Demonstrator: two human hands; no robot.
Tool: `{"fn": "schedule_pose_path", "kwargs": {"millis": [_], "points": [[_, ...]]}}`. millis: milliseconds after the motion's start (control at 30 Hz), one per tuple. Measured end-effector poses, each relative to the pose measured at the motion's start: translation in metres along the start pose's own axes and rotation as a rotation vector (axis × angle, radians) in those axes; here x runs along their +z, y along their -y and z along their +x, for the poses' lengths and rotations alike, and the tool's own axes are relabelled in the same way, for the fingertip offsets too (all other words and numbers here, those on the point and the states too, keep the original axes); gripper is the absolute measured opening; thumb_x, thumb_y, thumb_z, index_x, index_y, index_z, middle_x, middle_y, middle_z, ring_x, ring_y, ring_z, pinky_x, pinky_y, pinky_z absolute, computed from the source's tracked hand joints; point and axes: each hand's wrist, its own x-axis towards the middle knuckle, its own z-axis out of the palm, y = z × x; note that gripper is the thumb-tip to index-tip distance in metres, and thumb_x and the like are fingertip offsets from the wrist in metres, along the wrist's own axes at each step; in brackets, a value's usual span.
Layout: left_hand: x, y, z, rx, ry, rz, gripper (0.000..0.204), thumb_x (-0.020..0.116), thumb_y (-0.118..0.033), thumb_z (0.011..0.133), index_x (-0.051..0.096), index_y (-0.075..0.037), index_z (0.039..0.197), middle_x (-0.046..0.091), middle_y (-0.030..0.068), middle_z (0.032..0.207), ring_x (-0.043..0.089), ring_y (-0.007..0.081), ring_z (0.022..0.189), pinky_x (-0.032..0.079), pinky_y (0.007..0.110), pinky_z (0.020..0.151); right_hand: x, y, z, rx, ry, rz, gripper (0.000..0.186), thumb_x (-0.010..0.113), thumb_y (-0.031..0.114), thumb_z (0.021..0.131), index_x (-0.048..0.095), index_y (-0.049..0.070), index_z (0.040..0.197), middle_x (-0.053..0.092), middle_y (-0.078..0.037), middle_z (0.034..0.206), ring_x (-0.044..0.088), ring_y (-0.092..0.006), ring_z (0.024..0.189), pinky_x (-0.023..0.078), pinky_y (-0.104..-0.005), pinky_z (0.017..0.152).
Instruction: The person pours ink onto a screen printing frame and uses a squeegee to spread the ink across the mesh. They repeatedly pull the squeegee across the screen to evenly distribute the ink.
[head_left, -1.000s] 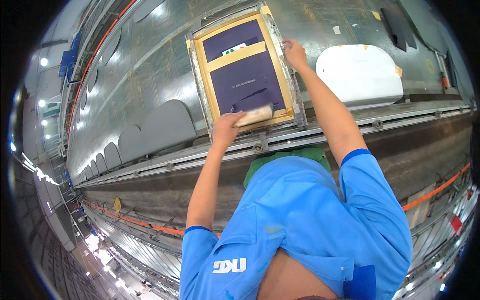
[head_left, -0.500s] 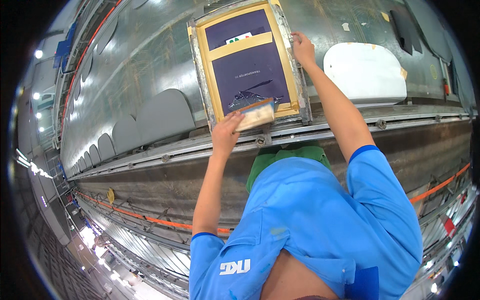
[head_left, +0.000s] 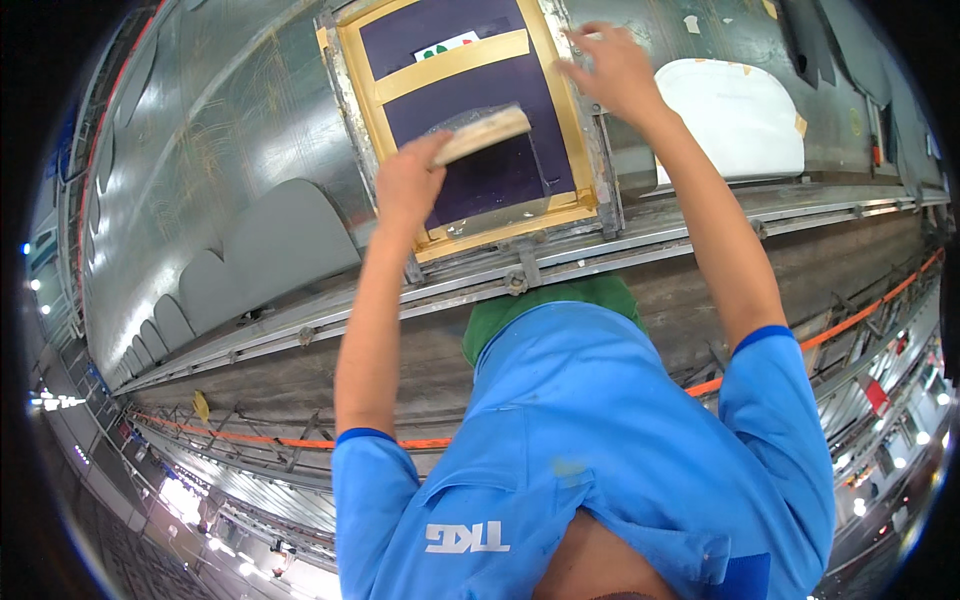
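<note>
A wood-handled squeegee [head_left: 488,135] is gripped at its left end by my left hand [head_left: 408,185]. It lies tilted across the middle of a screen-printing frame [head_left: 345,95]. Dark purple mesh [head_left: 490,190] fills the frame, bordered by yellow tape, with a tape strip [head_left: 455,66] crossing its upper part. Wet, shiny ink smears show near the squeegee and along the near tape. The squeegee's blade edge is hidden. My right hand [head_left: 612,72] is at the frame's upper right side, fingers apart and holding nothing; whether it touches the frame I cannot tell.
Grey rounded panels [head_left: 285,230] lie in a row along the table to the left. To the right of the frame lies a white rounded panel [head_left: 730,120], with dark pieces [head_left: 800,45] beyond it. A metal rail [head_left: 660,238] with bolts runs along the table's near edge.
The squeegee in my left hand has moved away from me, from the frame's near end to its middle. My right hand's fingers have spread from their hold on the frame's right side.
</note>
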Motion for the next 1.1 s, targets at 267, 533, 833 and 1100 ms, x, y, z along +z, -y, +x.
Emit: {"fn": "schedule_pose_path", "kwargs": {"millis": [267, 533, 833, 1100], "points": [[-0.015, 0.001, 0.067, 0.012, -0.031, -0.008, 0.045, 0.069, -0.008, 0.079, 0.072, -0.022, 0.122, 0.073, 0.0051, 0.119, 0.069, 0.0284, 0.107, 0.055, 0.039, 0.092, 0.027, 0.07, 0.016, -0.133, 0.283, 0.112, 0.039, 0.076, 0.011, 0.08, 0.068, 0.005, 0.117, 0.064, -0.013, 0.116, 0.058, -0.0335, 0.113, 0.05, -0.0419, 0.098], [0.048, -0.005, -0.048, 0.159, -0.127, 0.051, 0.059, 0.073, 0.005, 0.067, 0.072, -0.016, 0.122, 0.071, 0.0032, 0.127, 0.066, 0.0261, 0.118, 0.052, 0.04, 0.098, 0.047, 0.08, -0.117, -0.172, 0.194, 0.314, 0.047, 0.076, 0.002, 0.069, 0.068, 0.005, 0.115, 0.062, -0.009, 0.111, 0.057, -0.0302, 0.109, 0.051, -0.0406, 0.095], [0.001, 0.004, 0.046, 0.063, -0.084, -0.031, 0.048, 0.071, -0.002, 0.075, 0.073, -0.018, 0.12, 0.072, 0.0048, 0.123, 0.068, 0.0287, 0.11, 0.055, 0.04, 0.094, 0.033, 0.057, -0.013, -0.216, 0.152, 0.212, 0.044, 0.075, 0.007, 0.078, 0.067, 0.006, 0.121, 0.066, -0.011, 0.121, 0.06, -0.0304, 0.115, 0.052, -0.0401, 0.098], [0.03, 0.001, 0.021, 0.127, -0.072, -0.043, 0.052, 0.069, 0.002, 0.07, 0.073, -0.014, 0.119, 0.071, 0.009, 0.122, 0.066, 0.0307, 0.112, 0.052, 0.04, 0.098, 0.059, 0.05, -0.066, -0.19, 0.067, 0.327, 0.043, 0.076, 0.004, 0.073, 0.07, 0.004, 0.116, 0.066, -0.012, 0.117, 0.059, -0.0312, 0.113, 0.05, -0.0411, 0.099]]}}
